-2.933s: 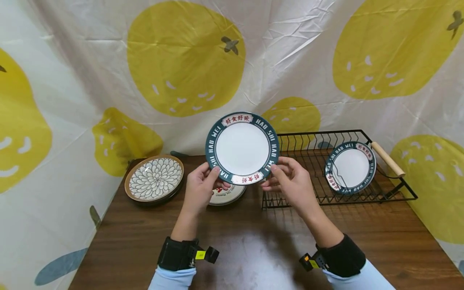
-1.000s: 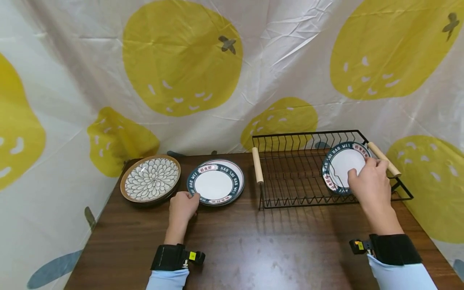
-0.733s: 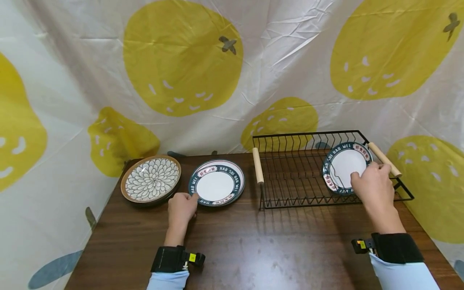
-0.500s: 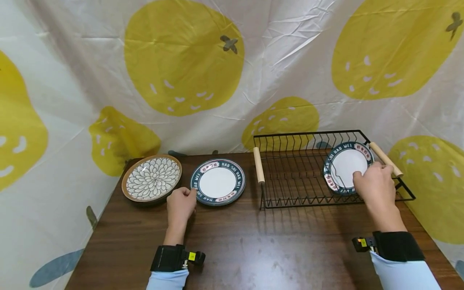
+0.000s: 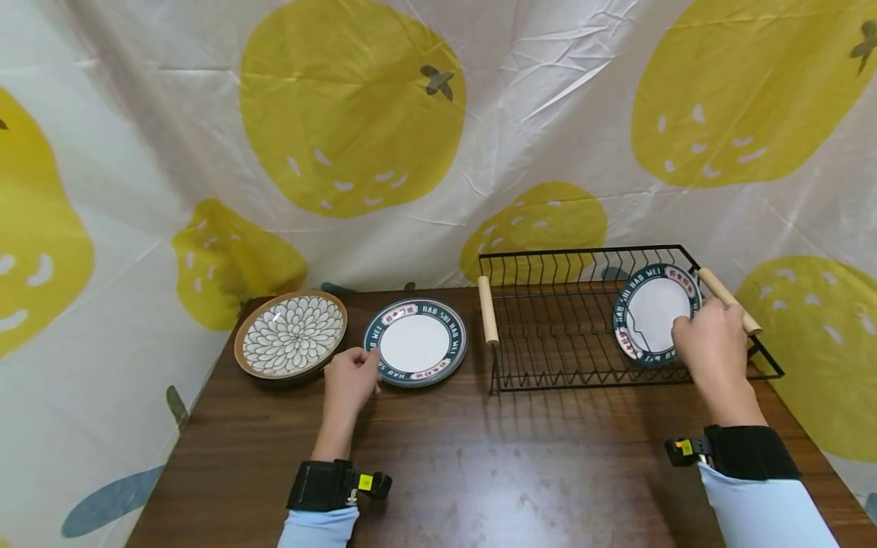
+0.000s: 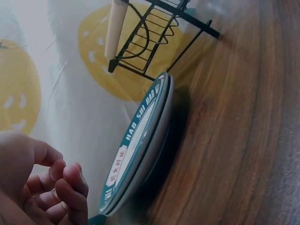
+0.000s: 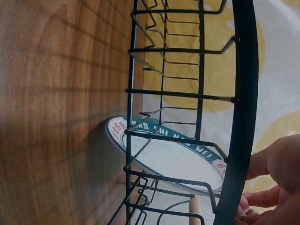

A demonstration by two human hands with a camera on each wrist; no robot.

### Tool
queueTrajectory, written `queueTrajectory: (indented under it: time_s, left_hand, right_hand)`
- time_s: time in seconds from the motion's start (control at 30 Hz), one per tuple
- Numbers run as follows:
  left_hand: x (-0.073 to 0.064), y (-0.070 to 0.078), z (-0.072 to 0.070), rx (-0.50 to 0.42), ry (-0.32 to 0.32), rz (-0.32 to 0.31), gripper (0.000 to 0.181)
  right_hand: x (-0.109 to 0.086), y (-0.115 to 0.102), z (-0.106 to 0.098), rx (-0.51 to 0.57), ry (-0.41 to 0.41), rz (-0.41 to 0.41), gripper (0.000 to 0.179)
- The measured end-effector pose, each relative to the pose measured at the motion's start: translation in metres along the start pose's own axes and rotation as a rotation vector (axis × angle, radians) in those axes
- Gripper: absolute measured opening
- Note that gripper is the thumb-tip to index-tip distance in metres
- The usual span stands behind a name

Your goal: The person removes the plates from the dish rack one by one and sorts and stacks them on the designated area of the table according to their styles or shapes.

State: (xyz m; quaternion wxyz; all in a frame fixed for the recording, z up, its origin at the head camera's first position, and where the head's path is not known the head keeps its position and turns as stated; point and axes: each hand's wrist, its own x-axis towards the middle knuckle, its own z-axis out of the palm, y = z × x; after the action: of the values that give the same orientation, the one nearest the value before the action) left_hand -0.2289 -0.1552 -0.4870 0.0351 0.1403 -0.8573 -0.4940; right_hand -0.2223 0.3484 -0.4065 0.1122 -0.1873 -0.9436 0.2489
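In the head view, my right hand (image 5: 714,342) pinches the right edge of a green-rimmed white plate (image 5: 654,316), which leans in the black wire dish rack (image 5: 548,320). The right wrist view shows this plate (image 7: 173,157) through the rack bars, with the fingertips partly hidden by a thick bar. My left hand (image 5: 351,380) is by the front left edge of a matching plate (image 5: 414,342) on the table. Seen from the left wrist, this plate (image 6: 140,136) lies on top of another, and the loosely curled left fingers (image 6: 72,180) hold nothing, apart from the rim.
A brown-rimmed dish with a petal pattern (image 5: 294,335) sits at the back left of the wooden table (image 5: 479,464). The rack has two wooden handles, a left one (image 5: 487,310) and a right one (image 5: 729,299). A fruit-print cloth (image 5: 548,114) hangs behind.
Both hands held up a green-rimmed plate earlier; it now lies on the stack. My left hand has let go. My right hand has moved to the racked plate, which has shifted slightly.
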Motion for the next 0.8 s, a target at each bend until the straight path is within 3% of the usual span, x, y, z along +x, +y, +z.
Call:
queueTrajectory:
  time_s: [0.17, 0.5, 0.8]
  left_hand:
    - [0.000, 0.000, 0.004, -0.024, -0.047, -0.023, 0.038]
    - [-0.003, 0.004, 0.003, -0.079, -0.054, 0.004, 0.039]
    - [-0.005, 0.006, 0.004, -0.104, -0.057, 0.020, 0.038]
  right_hand:
    - [0.003, -0.005, 0.006, -0.005, 0.060, -0.045, 0.044]
    - [0.005, -0.011, 0.012, -0.063, 0.117, -0.119, 0.029]
    - [0.010, -0.005, 0.011, -0.142, 0.155, -0.254, 0.025]
